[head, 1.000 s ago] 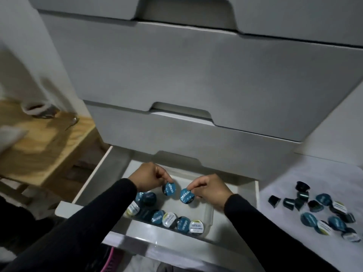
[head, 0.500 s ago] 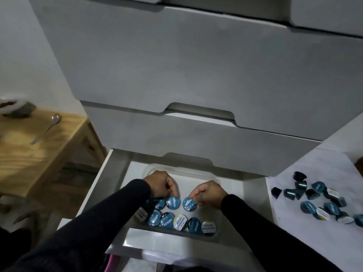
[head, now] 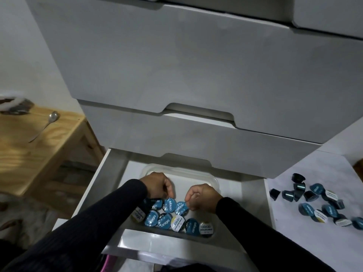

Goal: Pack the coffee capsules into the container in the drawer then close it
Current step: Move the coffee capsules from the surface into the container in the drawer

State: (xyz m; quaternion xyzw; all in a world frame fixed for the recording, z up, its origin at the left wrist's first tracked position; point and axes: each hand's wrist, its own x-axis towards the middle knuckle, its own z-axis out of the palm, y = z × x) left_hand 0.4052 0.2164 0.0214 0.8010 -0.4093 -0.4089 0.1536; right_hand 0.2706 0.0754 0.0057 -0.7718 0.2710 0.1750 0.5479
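left hand (head: 157,185) pinches capsule (head: 170,205), right hand (head: 203,195) pinches another (head: 181,208), both low in tub (head: 213,178) in drawer (head: 253,203). risk: crowded rows tipping; pile (head: 322,205) remains outside.

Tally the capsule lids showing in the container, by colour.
Blue lids: 6
White lids: 3
Total: 9 showing in the container; others may be hidden.
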